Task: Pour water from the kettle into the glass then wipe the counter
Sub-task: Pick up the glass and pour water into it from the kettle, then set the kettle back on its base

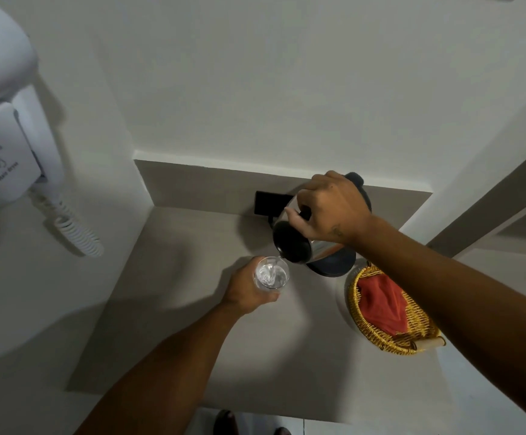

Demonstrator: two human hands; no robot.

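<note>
The right hand (330, 211) grips the kettle (311, 243), tilted so water streams from its spout into the glass (271, 273). The left hand (249, 290) clasps the glass above the counter (192, 309). A basket (390, 309) with a red cloth (381, 301) sits nearby.

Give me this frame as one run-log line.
phase: pouring | right hand: tilts kettle | left hand: holds glass | cloth: in basket, unused
</note>
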